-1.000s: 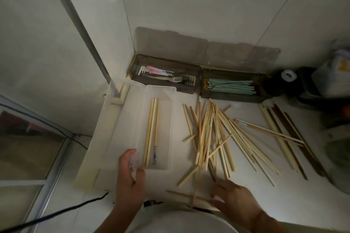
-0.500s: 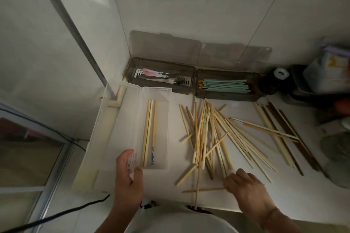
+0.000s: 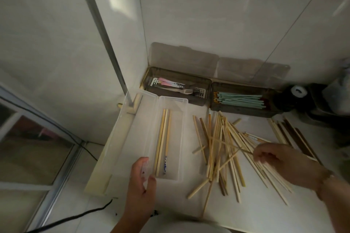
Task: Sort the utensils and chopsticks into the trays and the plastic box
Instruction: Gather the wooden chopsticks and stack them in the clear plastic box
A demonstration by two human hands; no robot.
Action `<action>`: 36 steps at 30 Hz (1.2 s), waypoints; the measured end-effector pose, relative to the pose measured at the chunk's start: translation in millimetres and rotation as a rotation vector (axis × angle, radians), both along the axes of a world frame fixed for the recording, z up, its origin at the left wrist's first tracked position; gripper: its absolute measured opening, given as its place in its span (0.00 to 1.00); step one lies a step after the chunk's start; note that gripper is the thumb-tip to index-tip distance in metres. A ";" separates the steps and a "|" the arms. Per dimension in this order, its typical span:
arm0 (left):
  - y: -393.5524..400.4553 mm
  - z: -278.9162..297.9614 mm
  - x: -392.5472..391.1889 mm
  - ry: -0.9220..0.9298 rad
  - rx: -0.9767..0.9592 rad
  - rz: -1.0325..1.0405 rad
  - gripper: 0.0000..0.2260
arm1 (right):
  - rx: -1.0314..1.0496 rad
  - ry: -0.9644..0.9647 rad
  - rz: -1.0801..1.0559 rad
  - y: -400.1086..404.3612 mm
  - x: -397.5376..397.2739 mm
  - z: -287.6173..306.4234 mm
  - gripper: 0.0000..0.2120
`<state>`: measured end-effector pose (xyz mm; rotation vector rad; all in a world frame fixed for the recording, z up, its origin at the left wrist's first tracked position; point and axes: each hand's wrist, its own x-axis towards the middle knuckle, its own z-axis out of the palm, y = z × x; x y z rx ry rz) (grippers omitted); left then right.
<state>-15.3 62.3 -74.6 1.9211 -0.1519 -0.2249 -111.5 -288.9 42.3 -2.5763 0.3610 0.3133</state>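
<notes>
The left hand [image 3: 141, 179] is gripping the near corner of the clear plastic box [image 3: 171, 100], thumb and fingers curled over its thin rim, while three slim wooden chopsticks [image 3: 163, 138] are lying lengthwise inside. Right of the box, a jumbled pile of pale bamboo chopsticks [image 3: 219, 147] is sprawling across the white counter [image 3: 246, 210]. The right hand [image 3: 284, 162] is reaching palm-down into that pile, its curled fingers pinching one thin stick. Behind, two smoky translucent trays are sitting against the wall, holding utensils [image 3: 178, 89] and mint-green chopsticks [image 3: 240, 99].
</notes>
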 end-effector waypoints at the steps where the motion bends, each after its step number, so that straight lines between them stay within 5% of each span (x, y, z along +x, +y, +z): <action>1: 0.7 0.7 -0.1 0.002 -0.001 -0.009 0.22 | 0.079 -0.041 -0.052 10.9 16.1 5.3 0.18; 8: 0.6 3.2 3.8 0.054 -0.018 -0.015 0.23 | 0.376 -0.313 -0.067 138.1 111.8 -1.7 0.08; 12: 3.0 3.3 4.1 0.072 -0.015 -0.048 0.25 | 0.202 -0.270 0.033 171.1 151.4 -25.2 0.08; 19: 6.2 1.5 4.0 0.075 0.002 -0.075 0.22 | -0.193 0.119 0.147 181.9 177.9 -62.2 0.08; 26: 5.8 -0.9 4.6 0.049 0.012 -0.096 0.25 | -0.345 0.267 0.313 191.0 188.8 -74.1 0.11; 32: 3.9 4.9 4.7 0.098 -0.007 -0.112 0.21 | -0.026 -0.094 0.332 158.1 168.6 -53.2 0.12; 36: 5.0 1.9 2.9 0.096 0.035 -0.125 0.21 | -0.097 -0.489 0.248 111.0 127.0 -42.5 0.06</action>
